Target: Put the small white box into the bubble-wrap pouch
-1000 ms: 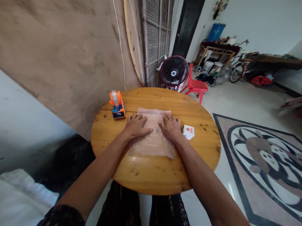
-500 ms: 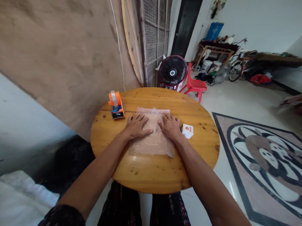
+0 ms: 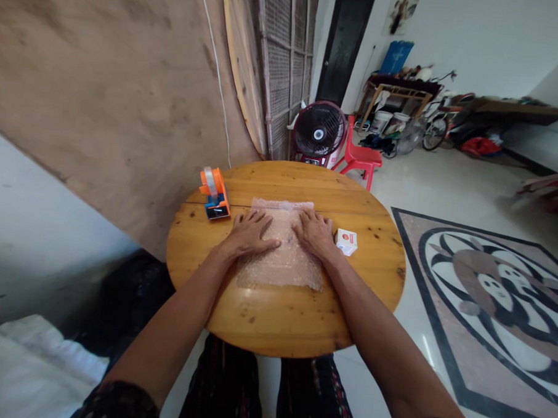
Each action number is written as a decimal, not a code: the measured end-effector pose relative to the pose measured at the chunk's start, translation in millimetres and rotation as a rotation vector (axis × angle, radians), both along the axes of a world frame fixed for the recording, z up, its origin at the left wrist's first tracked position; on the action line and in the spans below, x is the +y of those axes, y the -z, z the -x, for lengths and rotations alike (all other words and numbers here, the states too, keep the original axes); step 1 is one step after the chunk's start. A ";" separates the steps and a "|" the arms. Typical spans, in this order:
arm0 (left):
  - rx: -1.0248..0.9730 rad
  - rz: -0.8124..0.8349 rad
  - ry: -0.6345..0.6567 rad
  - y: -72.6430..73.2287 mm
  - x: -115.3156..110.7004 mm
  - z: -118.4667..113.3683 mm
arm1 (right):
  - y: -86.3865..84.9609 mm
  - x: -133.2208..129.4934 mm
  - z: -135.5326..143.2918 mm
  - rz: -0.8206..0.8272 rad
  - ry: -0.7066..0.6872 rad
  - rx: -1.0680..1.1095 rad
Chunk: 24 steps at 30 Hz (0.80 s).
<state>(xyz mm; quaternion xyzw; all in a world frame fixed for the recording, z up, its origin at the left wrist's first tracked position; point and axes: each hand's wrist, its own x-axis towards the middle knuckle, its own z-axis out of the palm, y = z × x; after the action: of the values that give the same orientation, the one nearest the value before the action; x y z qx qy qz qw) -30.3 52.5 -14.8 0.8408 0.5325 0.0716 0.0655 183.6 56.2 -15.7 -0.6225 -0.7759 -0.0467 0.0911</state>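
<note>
A sheet of clear bubble wrap (image 3: 283, 258) lies spread on the round wooden table (image 3: 274, 323). My left hand (image 3: 252, 234) rests flat on its left side, fingers apart and thumb pointing inward. On its right side lies my right hand (image 3: 313, 233), palm down with the fingers spread. Just right of that hand sits a small white box (image 3: 346, 241) with a red mark on it. An orange and blue tape dispenser (image 3: 215, 194) with a roll of clear tape stands on the table, to the left beyond my left hand.
Behind the table are a dark red fan (image 3: 318, 134) and a red plastic chair (image 3: 362, 154). A brown board (image 3: 128, 73) leans at the left. A bicycle (image 3: 437, 126) stands farther back. Panda-patterned tiles (image 3: 501, 292) mark the floor at the right.
My left hand has shifted very slightly to the left on the bubble wrap. My right hand, the box and the tape dispenser stay as they were.
</note>
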 end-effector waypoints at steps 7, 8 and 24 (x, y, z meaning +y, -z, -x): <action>-0.165 -0.191 0.119 1.4 0.2 -3.9 | 0.6 1.7 -0.3 0.011 0.003 -0.004; -0.164 -0.176 0.158 2.7 0.3 -4.3 | 0.5 1.6 -0.3 0.010 0.000 -0.006; -0.174 0.062 0.281 7.6 3.3 0.7 | -1.7 0.0 0.8 -0.005 0.009 -0.002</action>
<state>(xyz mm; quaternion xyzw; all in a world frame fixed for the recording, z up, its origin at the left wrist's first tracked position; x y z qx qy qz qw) -30.9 55.9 -22.4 0.8951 0.4042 0.1176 0.1467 182.8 56.2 -14.0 -0.6257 -0.7731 -0.0496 0.0914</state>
